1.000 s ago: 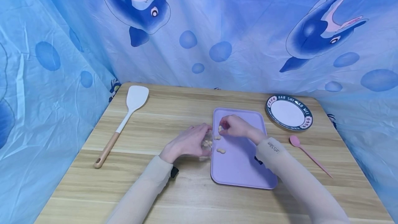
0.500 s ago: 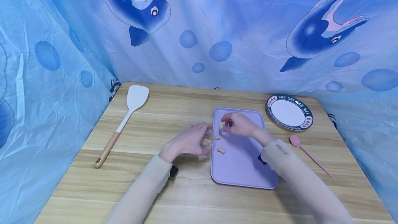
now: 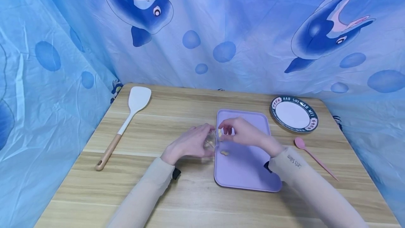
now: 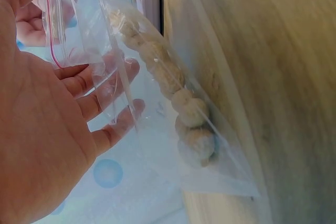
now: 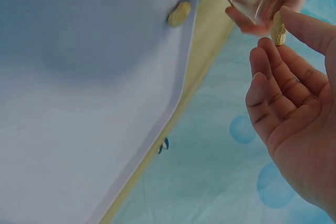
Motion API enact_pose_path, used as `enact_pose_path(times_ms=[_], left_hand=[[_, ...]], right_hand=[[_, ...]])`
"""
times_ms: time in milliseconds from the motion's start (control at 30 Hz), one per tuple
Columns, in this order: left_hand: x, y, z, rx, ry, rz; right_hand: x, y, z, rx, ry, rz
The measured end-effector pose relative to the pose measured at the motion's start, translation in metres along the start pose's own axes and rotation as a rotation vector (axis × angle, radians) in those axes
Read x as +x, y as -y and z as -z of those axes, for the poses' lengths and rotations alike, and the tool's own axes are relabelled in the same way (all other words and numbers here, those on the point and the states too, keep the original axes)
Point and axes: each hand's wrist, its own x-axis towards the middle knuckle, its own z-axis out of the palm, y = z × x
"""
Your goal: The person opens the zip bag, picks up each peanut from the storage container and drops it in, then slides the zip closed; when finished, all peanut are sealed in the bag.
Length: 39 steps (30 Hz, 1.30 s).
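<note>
My left hand (image 3: 191, 141) holds a clear zip bag (image 4: 79, 24) by its mouth, at the left edge of the lilac tray (image 3: 243, 171). Several peanuts (image 4: 165, 74) lie inside the bag, seen through the plastic in the left wrist view. Between thumb and fingertips, my right hand (image 3: 242, 131) pinches one peanut (image 5: 279, 29) close to the bag's opening with its red zip line. Another peanut (image 3: 224, 153) rests on the tray near its left rim. A further piece shows only as a sliver at the top edge of the right wrist view.
A white spatula (image 3: 139, 99) with a wooden handle lies at the left of the wooden table (image 3: 177, 200). To the right are a dark-rimmed plate (image 3: 292, 115) and a pink spoon (image 3: 300, 143). A blue dolphin-print curtain (image 3: 253, 38) surrounds the table.
With a peanut pinched, my right hand has lifted slightly, then moved left to the bag's mouth. One tray peanut is now hidden in the head view. My left hand has stayed almost still.
</note>
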Motion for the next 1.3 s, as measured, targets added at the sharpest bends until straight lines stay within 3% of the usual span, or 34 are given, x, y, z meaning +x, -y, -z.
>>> enact_pose_path(times_ms=[633, 1300], left_hand=[[0.0, -0.002, 0.0, 0.018, -0.006, -0.008], [-0.001, -0.003, 0.002, 0.014, -0.001, -0.003]], right_hand=[[0.003, 0.004, -0.02, 0.021, 0.087, 0.056], [0.002, 0.004, -0.022, 0.016, 0.078, 0.065]])
